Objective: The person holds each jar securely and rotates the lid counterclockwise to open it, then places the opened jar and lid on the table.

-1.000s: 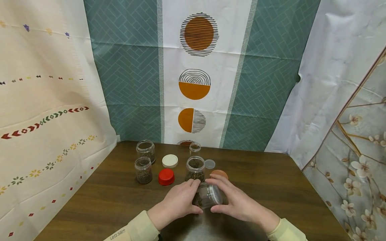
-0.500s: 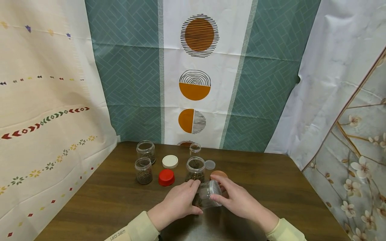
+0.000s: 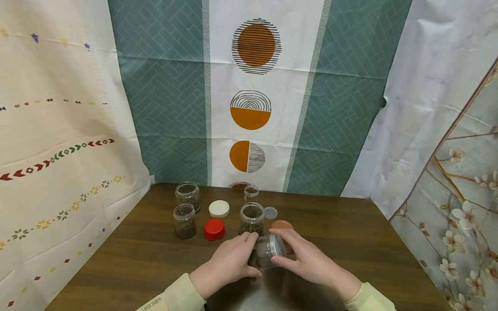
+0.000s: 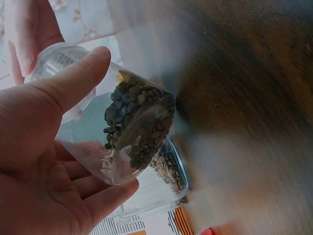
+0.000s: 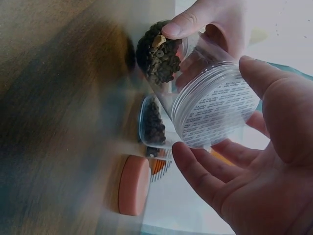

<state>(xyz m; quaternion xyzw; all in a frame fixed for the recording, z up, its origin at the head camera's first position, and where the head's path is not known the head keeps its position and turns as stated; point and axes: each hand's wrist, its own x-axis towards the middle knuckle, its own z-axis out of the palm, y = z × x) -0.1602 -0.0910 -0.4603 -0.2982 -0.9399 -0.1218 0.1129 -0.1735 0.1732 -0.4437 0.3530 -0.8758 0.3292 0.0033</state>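
Observation:
A clear jar (image 3: 264, 250) with small dark pieces (image 4: 139, 122) and a yellowish lump in it is tilted on its side, its threaded end toward the right. My left hand (image 3: 233, 255) grips the bottom half, thumb on the near side and fingers beyond. At the other end, a cover with printed lettering (image 5: 220, 112) spans the threaded rim. My right hand (image 3: 307, 259) curves round that rim with its thumb and fingertips. Behind it stands an open jar (image 3: 252, 218) of similar pieces. An orange-pink lid (image 5: 133, 186) lies just past the right fingers.
Two open jars, one behind (image 3: 188, 196) and one in front (image 3: 185, 221), stand at left with dark contents. A white lid (image 3: 219, 209) and a red cap (image 3: 214, 229) lie beside them. A small jar (image 3: 251, 193) and a translucent lid (image 3: 270, 212) are at the back.
My right thumb and fingers came closer together on the jar's end, then spread slightly again, and the end has turned a little. The left hand has kept its hold; the other things stayed put.

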